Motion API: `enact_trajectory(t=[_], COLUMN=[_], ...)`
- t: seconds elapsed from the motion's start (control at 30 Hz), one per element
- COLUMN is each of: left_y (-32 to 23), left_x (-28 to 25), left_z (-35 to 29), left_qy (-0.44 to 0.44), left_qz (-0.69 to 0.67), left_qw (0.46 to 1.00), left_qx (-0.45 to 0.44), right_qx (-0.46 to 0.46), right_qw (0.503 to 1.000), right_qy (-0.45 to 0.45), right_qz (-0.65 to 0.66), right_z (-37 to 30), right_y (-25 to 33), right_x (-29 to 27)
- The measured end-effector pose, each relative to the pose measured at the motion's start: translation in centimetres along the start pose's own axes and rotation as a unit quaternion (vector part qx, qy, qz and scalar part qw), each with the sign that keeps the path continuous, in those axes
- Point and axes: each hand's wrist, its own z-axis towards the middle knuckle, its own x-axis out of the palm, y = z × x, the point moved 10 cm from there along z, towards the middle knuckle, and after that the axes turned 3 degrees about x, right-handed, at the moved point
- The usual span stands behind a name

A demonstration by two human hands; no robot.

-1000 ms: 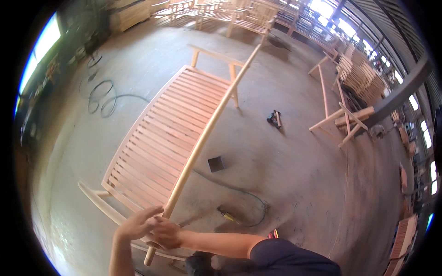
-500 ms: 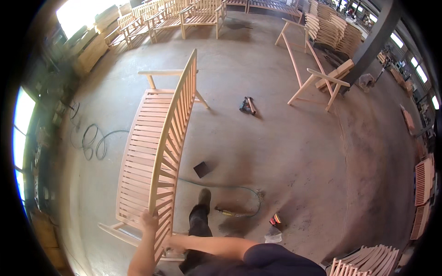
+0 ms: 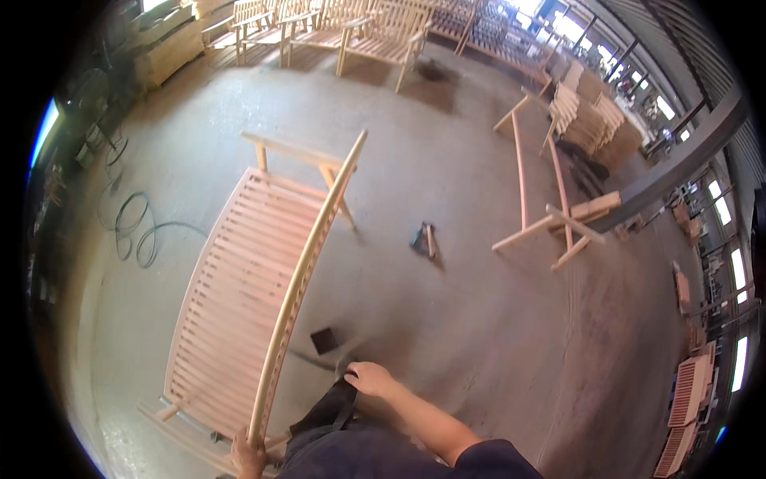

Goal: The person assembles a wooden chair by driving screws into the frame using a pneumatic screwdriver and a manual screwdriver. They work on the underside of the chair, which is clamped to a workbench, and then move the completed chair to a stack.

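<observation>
A slatted wooden bench (image 3: 239,263) stands on the floor to my left, its seat facing left and its back toward me. My left hand (image 3: 249,453) is closed round the near end of the pale top rail (image 3: 307,271) of its backrest. My right hand (image 3: 371,378) is off the bench, against the dark trouser leg (image 3: 323,411) near my knee. Its fingertips blur into the cloth, so I cannot tell how they are bent. A small dark square piece (image 3: 324,341) lies on the floor just beyond that leg.
A hammer and a dark tool (image 3: 424,239) lie on the floor ahead. To the right stands a wooden frame (image 3: 542,184) beside a slanting grey post (image 3: 678,160). Finished benches (image 3: 383,36) line the back. A hose (image 3: 132,227) coils at the left.
My right hand has left the lower part of the bench back and moved right to my leg. My left hand still grips the rail. The view has shifted upward.
</observation>
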Motion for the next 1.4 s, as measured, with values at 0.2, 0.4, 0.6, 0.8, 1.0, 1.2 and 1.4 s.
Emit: enact_trajectory(t=[0.2, 0.4, 0.6, 0.8, 1.0, 1.2, 1.4], left_y=[-9.1, -30.2, -42.7, -51.4, -60.8, -61.8, -62.6], left_x=[-0.3, -0.8, 0.7, 1.7, 3.0, 4.7, 4.8], left_z=[8.8, 22.7, 33.9, 43.5, 52.4, 54.8, 55.7], left_qy=[-0.044, -0.066, -0.054, -0.055, -0.029, 0.067, 0.051], left_qz=[-0.032, 0.003, -0.059, -0.036, -0.047, 0.031, 0.034], left_qw=[0.998, 0.967, 0.974, 0.993, 0.998, 0.997, 0.998], left_qx=[0.040, 0.245, 0.211, 0.094, 0.039, -0.016, 0.004], right_qx=[0.087, 0.125, 0.097, 0.123, 0.217, 0.262, 0.271], right_qw=[0.995, 0.990, 0.983, 0.921, 0.736, 0.699, 0.750], right_qy=[-0.053, -0.057, -0.127, -0.047, -0.106, -0.072, -0.146], right_qz=[0.001, 0.009, 0.088, 0.366, 0.632, 0.662, 0.585], right_z=[5.1, 13.3, 26.8, 45.6, 59.6, 65.4, 65.8], right_y=[-6.0, -11.7, -17.5, -22.2, -23.8, -20.9, -20.9], right_x=[-12.1, -18.2, -25.1, -27.9, -34.8, -37.3, -39.1])
